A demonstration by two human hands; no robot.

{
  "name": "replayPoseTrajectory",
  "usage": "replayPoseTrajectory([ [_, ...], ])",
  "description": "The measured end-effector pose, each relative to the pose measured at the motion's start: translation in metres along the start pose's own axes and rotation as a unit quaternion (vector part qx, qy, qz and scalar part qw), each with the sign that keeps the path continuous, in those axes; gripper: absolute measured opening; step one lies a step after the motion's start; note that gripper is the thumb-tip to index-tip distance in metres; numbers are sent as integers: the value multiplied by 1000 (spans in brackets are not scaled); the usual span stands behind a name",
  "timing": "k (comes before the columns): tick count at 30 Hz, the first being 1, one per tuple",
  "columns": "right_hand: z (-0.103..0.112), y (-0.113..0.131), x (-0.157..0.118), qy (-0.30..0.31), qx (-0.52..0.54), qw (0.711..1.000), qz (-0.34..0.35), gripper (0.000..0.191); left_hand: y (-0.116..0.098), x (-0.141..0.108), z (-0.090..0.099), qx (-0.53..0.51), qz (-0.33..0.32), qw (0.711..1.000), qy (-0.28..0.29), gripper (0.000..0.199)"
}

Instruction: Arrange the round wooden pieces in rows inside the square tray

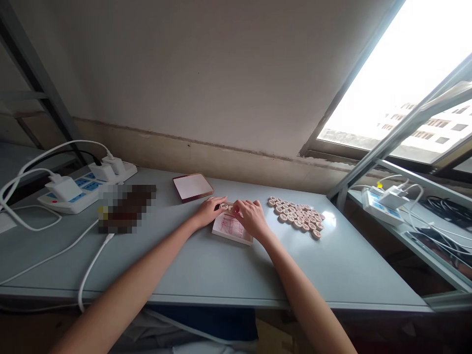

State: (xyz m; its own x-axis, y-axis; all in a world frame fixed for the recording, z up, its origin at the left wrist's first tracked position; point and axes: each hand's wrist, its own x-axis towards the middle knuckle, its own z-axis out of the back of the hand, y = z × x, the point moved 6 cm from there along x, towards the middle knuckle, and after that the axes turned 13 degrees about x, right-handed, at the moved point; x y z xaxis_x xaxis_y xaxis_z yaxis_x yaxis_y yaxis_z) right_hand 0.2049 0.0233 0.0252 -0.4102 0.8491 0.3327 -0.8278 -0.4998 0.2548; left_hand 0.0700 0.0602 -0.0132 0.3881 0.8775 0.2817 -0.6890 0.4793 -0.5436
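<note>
Both hands rest at the far edge of the white box (232, 229), left hand (210, 210) and right hand (250, 216) each fingertip-pinching a wooden disc (223, 206), the disc pile (297, 216) lying to its right.

A shallow white box (231, 228), red-printed inside, is lying flat on the table, two round wooden discs (226, 207) resting at its far edge.

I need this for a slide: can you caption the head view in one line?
Both hands, left hand and right hand, rest on a small open box beside wooden game discs.
</note>
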Motion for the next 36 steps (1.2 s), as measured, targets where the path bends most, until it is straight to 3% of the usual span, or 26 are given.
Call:
replayPoseTrajectory([
  [5,12,-8,1,-10,38,999,-5,19,0,0,-1,5,-2,1000,0,45],
  [10,47,-63,-11,-108,-23,985,-134,20,2,-1,0,31,-2,999,-13,47],
  [13,50,-103,-25,-80,-97,963,-238,21,3,-1,1,35,7,999,-22,46],
  [16,43,-123,-33,-40,-115,957,-265,22,2,-1,1,30,4,999,-22,44],
  [21,38,-119,-29,-63,-93,967,-230,19,-1,0,2,29,-9,999,-20,40],
  [28,33,-107,-23,-9,0,979,-202,11,0,0,2,46,-14,999,-14,40],
  [32,41,-96,-19,-46,82,979,-181,22,-2,-1,4,50,-13,999,-10,39],
  [36,41,-63,-11,-20,190,978,-80,26,-4,-1,4,54,-12,998,-7,39],
])
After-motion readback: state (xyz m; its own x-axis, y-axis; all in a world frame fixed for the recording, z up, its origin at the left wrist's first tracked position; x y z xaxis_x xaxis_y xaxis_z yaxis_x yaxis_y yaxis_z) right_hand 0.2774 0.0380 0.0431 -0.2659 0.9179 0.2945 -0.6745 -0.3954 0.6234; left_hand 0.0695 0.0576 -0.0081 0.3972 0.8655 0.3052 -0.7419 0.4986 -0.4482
